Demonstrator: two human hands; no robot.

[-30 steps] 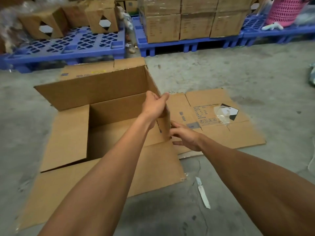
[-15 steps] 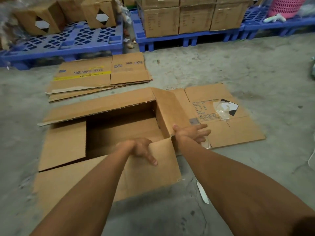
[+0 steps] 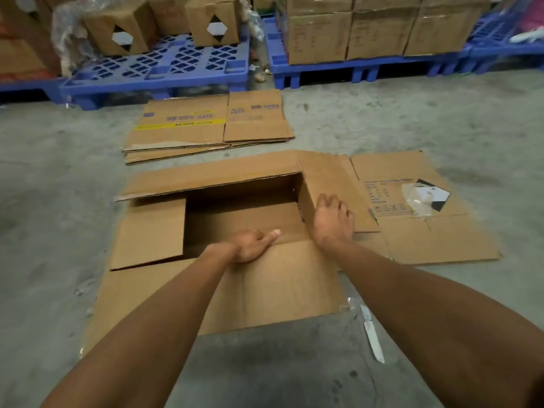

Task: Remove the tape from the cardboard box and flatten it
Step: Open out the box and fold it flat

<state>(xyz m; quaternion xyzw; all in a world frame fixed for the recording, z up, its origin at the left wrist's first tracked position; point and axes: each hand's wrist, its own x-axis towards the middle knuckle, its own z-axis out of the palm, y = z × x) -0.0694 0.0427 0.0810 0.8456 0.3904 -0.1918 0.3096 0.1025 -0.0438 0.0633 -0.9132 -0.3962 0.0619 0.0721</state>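
Note:
The brown cardboard box (image 3: 206,178) lies nearly collapsed on the concrete floor, its flaps spread out and a shallow dark hollow left in the middle. My left hand (image 3: 253,245) rests on the near fold line, thumb on top and fingers curled over the edge. My right hand (image 3: 334,219) lies flat with fingers spread on the box's right side panel, which leans outward. A crumpled piece of clear tape (image 3: 418,198) lies on a flattened box to the right.
Flattened boxes (image 3: 212,125) are stacked on the floor behind, and another flat one (image 3: 426,237) lies at the right. A white utility knife (image 3: 372,334) lies on the floor near my right arm. Blue pallets (image 3: 164,66) with cartons line the back.
The box has gone from standing with tall walls to almost flat. My left hand came down from the right wall's top to the near fold. My right hand moved onto the right panel.

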